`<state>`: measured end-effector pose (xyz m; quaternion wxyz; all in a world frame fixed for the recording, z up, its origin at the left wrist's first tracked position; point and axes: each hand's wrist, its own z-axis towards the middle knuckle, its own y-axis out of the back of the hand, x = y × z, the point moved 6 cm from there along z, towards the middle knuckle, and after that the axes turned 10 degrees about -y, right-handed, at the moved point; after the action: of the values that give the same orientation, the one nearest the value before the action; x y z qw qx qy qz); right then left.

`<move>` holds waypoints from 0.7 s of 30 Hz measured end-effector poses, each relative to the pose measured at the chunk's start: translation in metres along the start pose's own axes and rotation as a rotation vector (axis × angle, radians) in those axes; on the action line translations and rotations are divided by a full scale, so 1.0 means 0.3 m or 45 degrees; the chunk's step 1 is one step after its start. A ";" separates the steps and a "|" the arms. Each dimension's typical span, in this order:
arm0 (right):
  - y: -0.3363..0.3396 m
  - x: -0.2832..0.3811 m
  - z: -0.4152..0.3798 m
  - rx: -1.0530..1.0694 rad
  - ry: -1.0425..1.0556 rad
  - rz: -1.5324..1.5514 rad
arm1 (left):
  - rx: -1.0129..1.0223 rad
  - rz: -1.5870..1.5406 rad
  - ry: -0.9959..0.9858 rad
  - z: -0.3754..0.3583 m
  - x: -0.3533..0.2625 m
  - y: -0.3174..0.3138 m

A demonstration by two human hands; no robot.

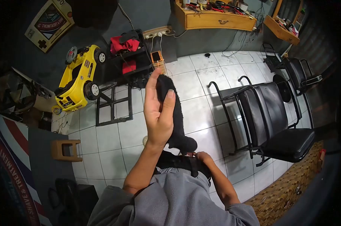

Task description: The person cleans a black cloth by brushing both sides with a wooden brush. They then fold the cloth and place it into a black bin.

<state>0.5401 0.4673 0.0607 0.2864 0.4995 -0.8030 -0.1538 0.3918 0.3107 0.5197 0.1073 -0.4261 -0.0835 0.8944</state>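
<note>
My left hand (159, 109) is raised in front of me, its fingers stretched upward and its thumb held apart, with nothing in it. Behind it, overlapping in this view, runs a long black fuzzy shape (178, 116) with a rounded lower end. Down at my waist, my right hand (203, 157) is closed beside the black waist gear (178, 162); I cannot tell what its fingers hold. A small reddish bit shows by those fingertips. I wear a grey shirt (174, 196).
Black padded chairs (263, 109) stand on the right. A yellow toy car (78, 77), a black metal frame (114, 105) and a brown stool (66, 150) are at left. Tools cover a wooden wall drawer (219, 23). A black shelf (138, 56) holds red cloth. White tiles (195, 84) form the floor.
</note>
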 end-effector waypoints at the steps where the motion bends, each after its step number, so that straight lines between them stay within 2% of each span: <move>1: 0.004 -0.032 -0.014 -0.062 -0.036 0.003 | -0.003 0.045 0.005 -0.013 0.005 0.018; 3: 0.029 -0.051 -0.032 -0.130 -0.078 0.006 | -0.023 0.106 0.008 -0.038 0.022 0.062; 5: 0.126 -0.044 -0.082 -0.458 -0.172 0.310 | -0.057 0.145 0.098 -0.061 0.024 0.079; 7: 0.294 0.068 -0.221 -0.636 0.067 0.730 | -0.061 0.103 0.158 -0.100 0.052 0.073; 9: 0.453 0.227 -0.401 -0.572 0.306 1.250 | -0.042 0.017 0.243 -0.145 0.095 0.045; 11: 0.523 0.333 -0.501 -0.562 0.502 1.357 | 0.039 0.007 0.254 -0.163 0.102 -0.007; 13: 0.563 0.449 -0.569 -0.516 0.868 1.388 | 0.101 -0.048 0.236 -0.159 0.093 -0.058; 15: 0.524 0.466 -0.498 -0.506 0.918 1.365 | 0.214 -0.083 0.305 -0.143 0.077 -0.087; 17: 0.441 0.449 -0.384 -0.304 0.890 1.037 | 0.218 -0.097 0.318 -0.128 0.089 -0.081; 18: 0.353 0.387 -0.271 -0.355 0.892 0.705 | 0.205 -0.135 0.295 -0.108 0.065 -0.077; 20: 0.185 0.262 -0.076 -0.736 1.068 0.141 | 0.127 -0.225 0.273 -0.071 0.021 -0.061; 21: 0.180 0.233 -0.084 -0.738 1.071 0.134 | 0.118 -0.203 0.264 -0.060 0.018 -0.036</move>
<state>0.4934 0.4306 0.1307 0.7186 0.3774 -0.5667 -0.1412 0.4039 0.3235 0.5070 0.2058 -0.5028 -0.0640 0.8371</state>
